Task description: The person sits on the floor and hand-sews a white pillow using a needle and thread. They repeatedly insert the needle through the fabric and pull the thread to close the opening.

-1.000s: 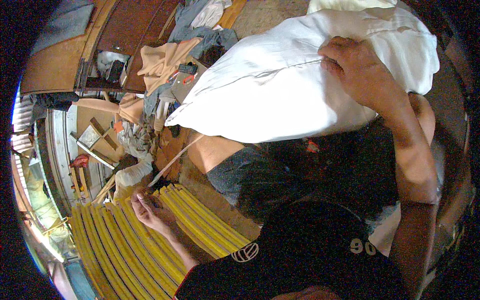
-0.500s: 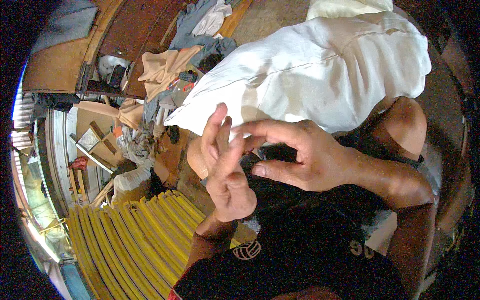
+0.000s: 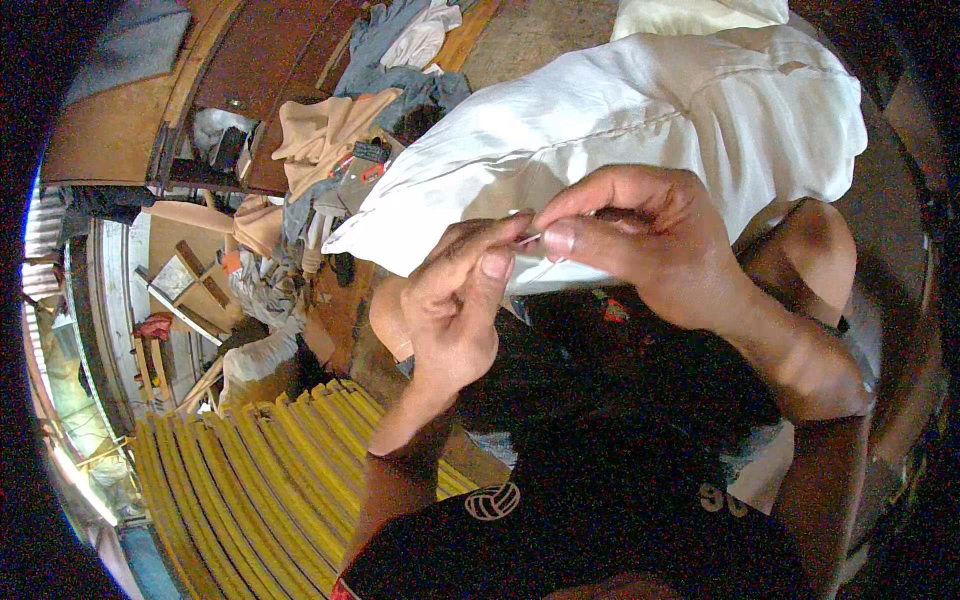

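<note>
My left hand [image 3: 455, 290] and my right hand [image 3: 645, 245] meet fingertip to fingertip above my lap. Between the thumb and forefinger of my right hand is a thin white thread [image 3: 532, 239], its short end pointing at my left fingertips. The left thumb and fingers are pinched together, and whatever they grip is too small to make out. Just beyond both hands a large stuffed white cloth sack [image 3: 620, 125], seamed along its length, lies across my legs.
A yellow slatted bench [image 3: 270, 480] is at my left. Beyond it are a crumpled plastic bag [image 3: 265, 290], peach cloth [image 3: 335, 140], a dark remote control [image 3: 371, 151] and grey-blue clothes [image 3: 385, 60]. Another pale sack [image 3: 700, 14] stands at the far side. My bare knee [image 3: 805, 260] is at right.
Both hands have risen a little and come together. The loosely spread fingers have closed into pinches, with the thread now showing between them. The white sack has hardly moved.
</note>
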The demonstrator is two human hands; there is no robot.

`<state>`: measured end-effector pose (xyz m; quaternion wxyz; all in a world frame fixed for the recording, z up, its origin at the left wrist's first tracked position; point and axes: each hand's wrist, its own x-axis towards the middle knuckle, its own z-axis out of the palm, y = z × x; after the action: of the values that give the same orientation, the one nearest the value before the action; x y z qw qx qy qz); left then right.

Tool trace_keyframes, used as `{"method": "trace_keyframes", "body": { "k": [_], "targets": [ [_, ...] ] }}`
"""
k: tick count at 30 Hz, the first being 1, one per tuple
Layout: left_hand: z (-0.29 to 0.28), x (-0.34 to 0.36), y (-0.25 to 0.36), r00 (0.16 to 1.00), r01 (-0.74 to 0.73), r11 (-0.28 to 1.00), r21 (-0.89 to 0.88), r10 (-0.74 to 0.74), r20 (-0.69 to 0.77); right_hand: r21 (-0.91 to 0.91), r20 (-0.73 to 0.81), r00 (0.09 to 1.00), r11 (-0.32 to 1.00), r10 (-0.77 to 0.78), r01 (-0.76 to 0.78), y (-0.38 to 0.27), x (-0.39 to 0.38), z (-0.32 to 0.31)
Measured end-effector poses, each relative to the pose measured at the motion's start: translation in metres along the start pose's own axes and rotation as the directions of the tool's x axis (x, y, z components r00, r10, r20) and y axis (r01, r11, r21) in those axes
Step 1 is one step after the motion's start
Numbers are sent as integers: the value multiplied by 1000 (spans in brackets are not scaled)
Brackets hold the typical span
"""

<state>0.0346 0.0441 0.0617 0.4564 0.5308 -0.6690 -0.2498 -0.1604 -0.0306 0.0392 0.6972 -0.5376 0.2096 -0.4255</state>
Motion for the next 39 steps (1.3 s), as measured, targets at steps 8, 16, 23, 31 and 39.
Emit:
{"method": "trace_keyframes", "body": {
  "k": [8,16,23,31,39],
  "targets": [
    [-20,87,-23,999,-17,981,-194,11,-30,23,-87,992,995,-94,96,-18,21,-16],
    [-6,94,-54,922,-345,733,586,149,357,-605,-183,930,782,-319,150,6,47,-58],
    [-1,85,-61,929,-349,648,676,147,338,-803,0,911,543,-412,245,11,43,-50],
    [2,83,-58,959,-256,711,655,270,81,-775,-54,903,588,-426,231,19,51,-41],
    [-3,83,-60,931,-356,727,587,331,155,-417,-102,979,901,-177,119,20,58,-27]
  ]
}}
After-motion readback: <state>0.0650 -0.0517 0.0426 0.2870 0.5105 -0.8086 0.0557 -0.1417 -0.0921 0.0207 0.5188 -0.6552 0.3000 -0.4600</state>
